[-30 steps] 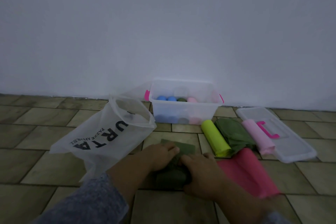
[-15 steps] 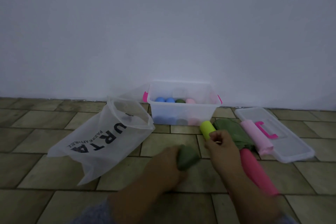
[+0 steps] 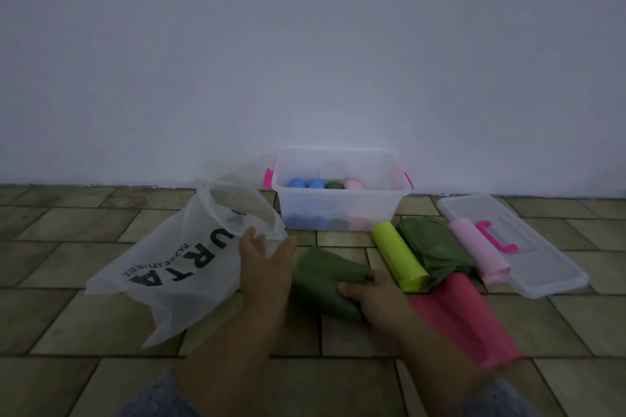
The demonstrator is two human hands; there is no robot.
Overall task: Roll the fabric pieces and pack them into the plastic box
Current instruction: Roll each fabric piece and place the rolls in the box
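A dark green fabric roll point(image 3: 327, 276) lies on the tiled floor in front of me, and my right hand point(image 3: 376, 298) grips its near right end. My left hand point(image 3: 266, 261) is open just left of the roll, fingers straight and pointing toward the white bag. The clear plastic box point(image 3: 340, 210) with pink clips stands against the wall; two blue rolls point(image 3: 305, 183), a green one and a pink one stand inside it. To the right lie a yellow-green roll point(image 3: 399, 256), crumpled green fabric point(image 3: 435, 252), a light pink roll point(image 3: 479, 252) and a darker pink piece point(image 3: 464, 318).
A translucent white bag point(image 3: 176, 257) with black lettering lies open on the floor at the left. The box's clear lid point(image 3: 542, 267) with a pink handle rests at the right, partly under the light pink roll. A white wall closes the far side.
The green roll passed from my left hand to my right, which let go of the yellow-green roll. My left hand opened and shifted toward the bag.
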